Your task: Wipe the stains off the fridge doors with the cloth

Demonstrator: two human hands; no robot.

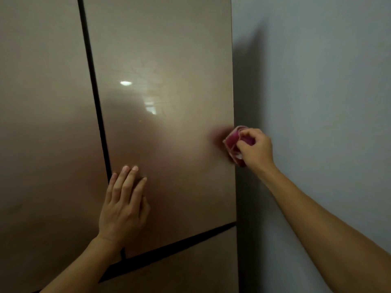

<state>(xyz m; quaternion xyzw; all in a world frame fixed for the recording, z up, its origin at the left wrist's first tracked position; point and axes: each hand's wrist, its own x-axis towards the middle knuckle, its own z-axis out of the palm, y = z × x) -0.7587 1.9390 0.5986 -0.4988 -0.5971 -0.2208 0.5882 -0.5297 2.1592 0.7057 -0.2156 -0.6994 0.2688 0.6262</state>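
Right hand [255, 148] with cloth [231, 142], wall [328, 81] alongside

we log a plain, pale grey wall [321, 85] filling the right side, matte. it darkens into soft shadow [264, 60] toward its left edge. light dim, diffuse overall.

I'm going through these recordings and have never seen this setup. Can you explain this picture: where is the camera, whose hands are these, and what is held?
No machine here: a person works with bare hands, and the one picture comes from a camera worn on their head. The left hand rests flat, fingers straight, on a bronze fridge door. The right hand grips a bunched pink cloth against that door's right edge, beside a grey wall. Stains are too faint to tell.
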